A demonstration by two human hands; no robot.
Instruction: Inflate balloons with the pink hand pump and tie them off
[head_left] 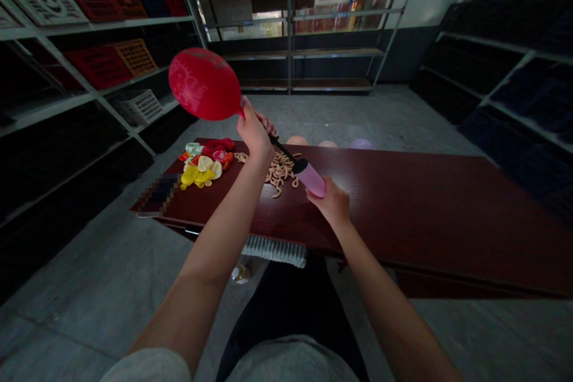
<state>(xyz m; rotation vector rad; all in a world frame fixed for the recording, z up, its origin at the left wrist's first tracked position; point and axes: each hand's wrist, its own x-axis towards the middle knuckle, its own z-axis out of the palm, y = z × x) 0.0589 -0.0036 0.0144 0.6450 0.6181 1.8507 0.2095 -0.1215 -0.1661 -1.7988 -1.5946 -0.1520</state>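
A red balloon (206, 85) with pale printing is inflated and points up to the left. Its neck sits in my left hand (255, 131), whose fingers are closed around the neck and the nozzle end of a balloon pump. The pump has a pink barrel (312, 181) and a black rod, drawn out in a line between my hands. My right hand (332, 202) is wrapped round the lower end of the barrel. Beneath the pump, on the table, lies a heap of beige curled pieces (280, 172). Deflated balloons (206, 164) in red, yellow and white are piled left of it.
The dark red table (416, 209) stretches away to the right. A blurred dark flat object (159, 194) lies at its left corner. Several inflated balloons (360, 144) show behind the far edge. Shelves with crates (134, 57) stand left; a bottle (240, 274) is on the floor.
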